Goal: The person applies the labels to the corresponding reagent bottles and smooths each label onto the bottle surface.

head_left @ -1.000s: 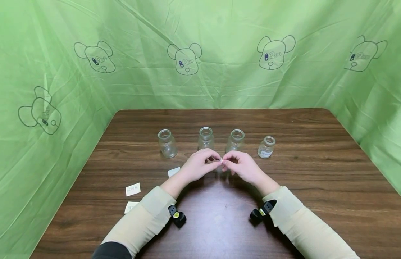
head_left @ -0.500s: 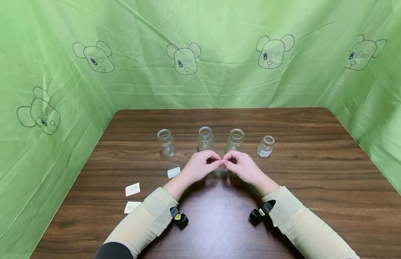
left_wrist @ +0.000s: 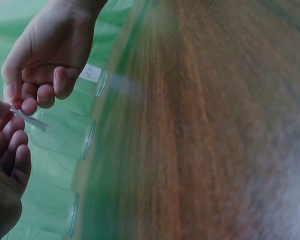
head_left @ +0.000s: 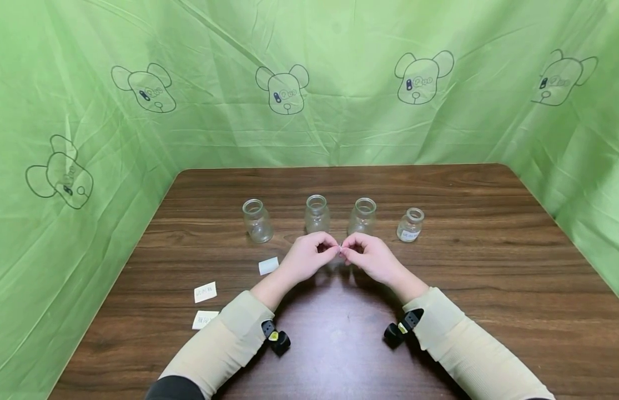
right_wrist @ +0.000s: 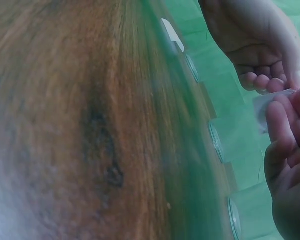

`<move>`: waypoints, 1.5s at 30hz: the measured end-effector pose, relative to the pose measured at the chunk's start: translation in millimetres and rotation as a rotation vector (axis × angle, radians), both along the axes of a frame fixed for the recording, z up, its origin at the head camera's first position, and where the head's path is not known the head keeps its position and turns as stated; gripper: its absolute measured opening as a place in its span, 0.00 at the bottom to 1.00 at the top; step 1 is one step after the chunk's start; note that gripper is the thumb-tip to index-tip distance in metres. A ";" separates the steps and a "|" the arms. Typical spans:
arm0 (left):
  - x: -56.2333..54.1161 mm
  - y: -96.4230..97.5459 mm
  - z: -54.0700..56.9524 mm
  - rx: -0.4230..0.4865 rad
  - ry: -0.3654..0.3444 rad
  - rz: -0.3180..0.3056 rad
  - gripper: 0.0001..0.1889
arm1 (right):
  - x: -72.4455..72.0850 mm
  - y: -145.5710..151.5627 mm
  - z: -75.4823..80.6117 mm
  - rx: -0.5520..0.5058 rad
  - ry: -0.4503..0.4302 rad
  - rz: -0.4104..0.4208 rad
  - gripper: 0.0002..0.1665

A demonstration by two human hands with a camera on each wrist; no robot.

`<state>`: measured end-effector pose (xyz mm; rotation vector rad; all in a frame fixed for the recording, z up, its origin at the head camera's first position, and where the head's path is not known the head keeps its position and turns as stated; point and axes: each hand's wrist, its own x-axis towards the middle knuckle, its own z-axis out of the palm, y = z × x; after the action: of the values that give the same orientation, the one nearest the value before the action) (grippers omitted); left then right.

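Over the middle of the table, my left hand (head_left: 309, 256) and right hand (head_left: 371, 256) meet fingertip to fingertip. Between thumb and index finger, each pinches an edge of a small whitish paper label (right_wrist: 261, 107). Seen nearly edge-on in the left wrist view, the label (left_wrist: 32, 120) slants down from the fingertips. Just behind the hands stand two clear glass jars, the left one (head_left: 317, 214) and the right one (head_left: 362, 215), their lower parts partly hidden by the hands.
Another clear jar (head_left: 258, 222) stands to the left; a smaller jar (head_left: 410, 225) with a white label is at the right. Paper labels lie near my left arm: a blank one (head_left: 268, 266) and two with writing, upper (head_left: 205, 292) and lower (head_left: 204, 319). Green cloth (head_left: 339, 139) surrounds the table.
My fingertips shift slightly around the paper label, the hands staying in the same place. My left forearm has moved a little right, uncovering more of the labels beside it.
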<state>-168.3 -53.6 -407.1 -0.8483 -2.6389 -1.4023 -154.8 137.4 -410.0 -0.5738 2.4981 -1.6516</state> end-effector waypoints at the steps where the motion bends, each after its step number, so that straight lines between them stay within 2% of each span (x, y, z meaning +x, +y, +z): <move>1: 0.1 0.0 -0.2 -0.001 0.004 0.002 0.03 | 2.2 -0.8 4.1 0.005 0.002 0.001 0.03; 7: -0.8 -4.1 -2.8 0.014 0.010 0.040 0.02 | 15.1 -4.6 29.1 0.029 0.005 -0.011 0.03; 10: -1.3 -9.0 -3.4 0.032 0.012 0.064 0.02 | 16.6 -5.1 32.6 0.029 -0.006 -0.024 0.03; 19: -0.7 -32.1 -4.7 0.092 -0.012 0.147 0.02 | 15.1 -5.6 30.2 0.003 -0.033 -0.024 0.02; 28: -2.9 -51.3 -5.4 0.101 -0.044 0.209 0.03 | 14.3 -6.1 27.6 -0.008 -0.048 -0.029 0.02; 35: -6.3 -65.5 -2.4 0.106 -0.034 0.248 0.02 | -4.7 -0.5 -12.0 0.026 -0.042 -0.021 0.02; 45: -8.9 -78.3 6.8 0.104 -0.008 0.307 0.03 | -4.9 -25.6 -18.3 0.133 0.007 0.108 0.03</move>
<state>-177.1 -131.9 -400.3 -0.4056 -2.5367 -1.4451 -159.7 111.8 -428.3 -0.6865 2.5095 -1.4361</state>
